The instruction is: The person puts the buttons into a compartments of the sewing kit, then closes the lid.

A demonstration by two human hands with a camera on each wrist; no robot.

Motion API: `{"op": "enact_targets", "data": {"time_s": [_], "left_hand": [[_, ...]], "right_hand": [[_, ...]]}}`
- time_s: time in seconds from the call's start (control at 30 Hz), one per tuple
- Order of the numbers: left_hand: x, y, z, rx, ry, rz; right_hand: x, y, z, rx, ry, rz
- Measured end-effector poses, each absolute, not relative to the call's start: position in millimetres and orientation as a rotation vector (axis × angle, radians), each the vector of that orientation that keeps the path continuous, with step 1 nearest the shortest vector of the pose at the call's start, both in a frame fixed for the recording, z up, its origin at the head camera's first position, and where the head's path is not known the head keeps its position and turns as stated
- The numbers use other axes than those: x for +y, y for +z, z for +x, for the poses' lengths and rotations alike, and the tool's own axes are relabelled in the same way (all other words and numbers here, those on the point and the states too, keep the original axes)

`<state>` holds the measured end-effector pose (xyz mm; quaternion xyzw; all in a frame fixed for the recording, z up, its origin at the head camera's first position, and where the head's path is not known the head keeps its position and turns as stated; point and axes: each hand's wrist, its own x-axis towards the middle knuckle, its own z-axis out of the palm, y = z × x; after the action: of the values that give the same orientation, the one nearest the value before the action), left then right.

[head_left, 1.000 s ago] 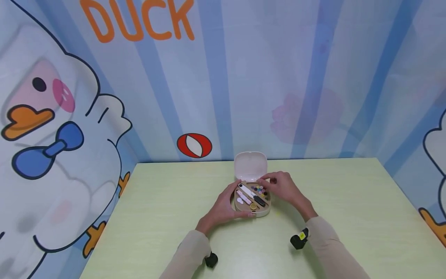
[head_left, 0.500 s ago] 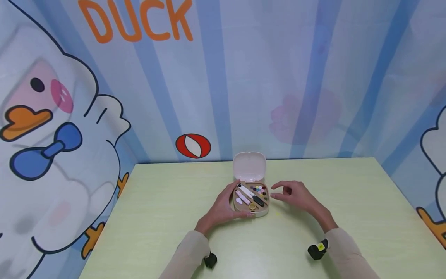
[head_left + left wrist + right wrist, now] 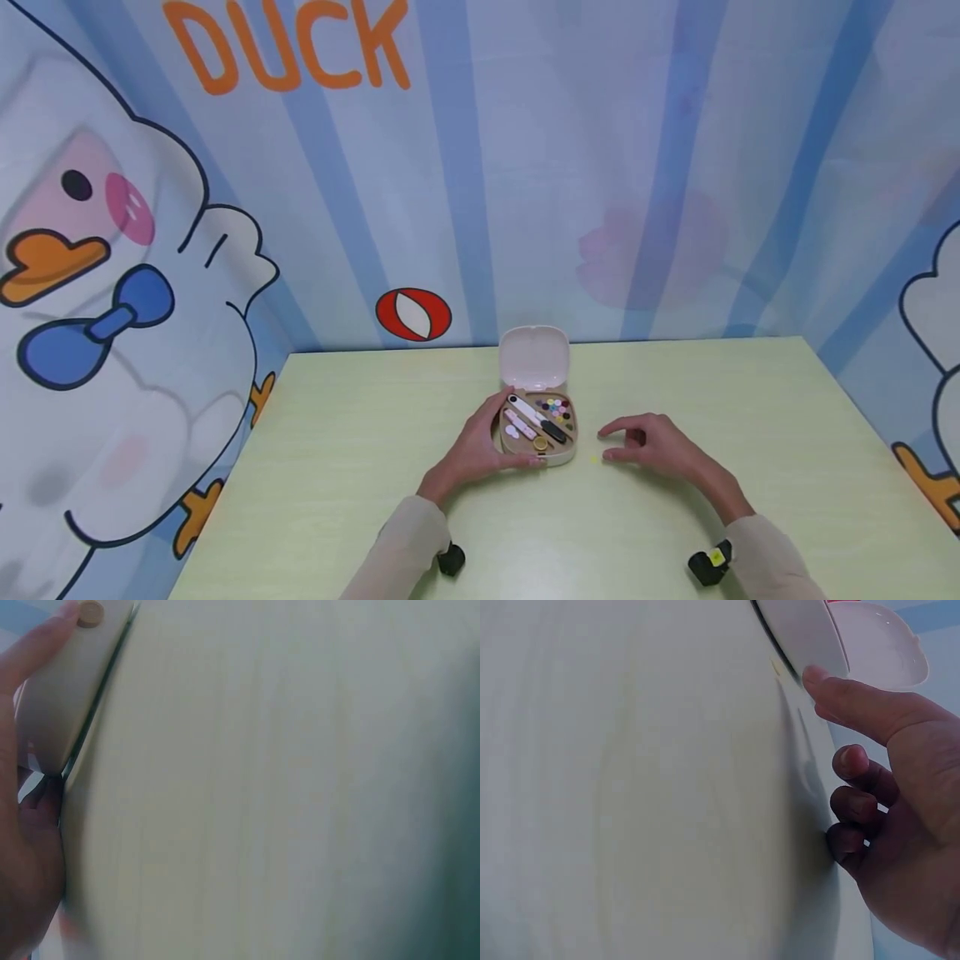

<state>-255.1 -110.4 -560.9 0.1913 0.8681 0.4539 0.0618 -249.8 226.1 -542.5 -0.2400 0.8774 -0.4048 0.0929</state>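
A small white case, seemingly a sewing kit, stands with its lid raised at the back. Its tan tray carries a white-and-black stick-like tool, a pink tool, small coloured round pieces and a gold ring-like piece. My left hand grips the case from the left, thumb along its front; the left wrist view catches only the case's side. Right of the case, my right hand hovers, holding nothing, thumb and forefinger apart. Near their tips lies a tiny yellow piece.
The case stands on a pale green-yellow table, towards its back edge. Behind rises a blue striped backdrop with a printed duck. Black wrist cameras hang below both sleeves.
My right hand has left the coloured pieces in the case and moved right and towards me, down beside the tiny yellow piece. The left hand keeps its grip on the case.
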Motion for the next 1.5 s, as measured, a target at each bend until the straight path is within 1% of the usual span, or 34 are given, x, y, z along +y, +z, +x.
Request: {"op": "enact_targets", "data": {"time_s": [0.37, 0.67, 1.2, 1.5], "left_hand": [[-109.9, -562.2, -255.7, 2.631, 1.371, 0.576], [-109.8, -559.9, -256.0, 2.637, 1.353, 0.578], [-109.7, -561.2, -255.9, 2.63, 1.354, 0.579], [-109.8, -562.4, -255.8, 2.619, 1.389, 0.589]], "right_hand": [[216.4, -548.9, -241.7, 2.637, -1.157, -0.768], [212.9, -548.3, -238.2, 2.654, -1.189, -0.915], [210.9, -543.2, -240.7, 2.65, -1.216, -0.86], [208.4, -542.0, -247.8, 2.67, -1.219, -0.837]]}}
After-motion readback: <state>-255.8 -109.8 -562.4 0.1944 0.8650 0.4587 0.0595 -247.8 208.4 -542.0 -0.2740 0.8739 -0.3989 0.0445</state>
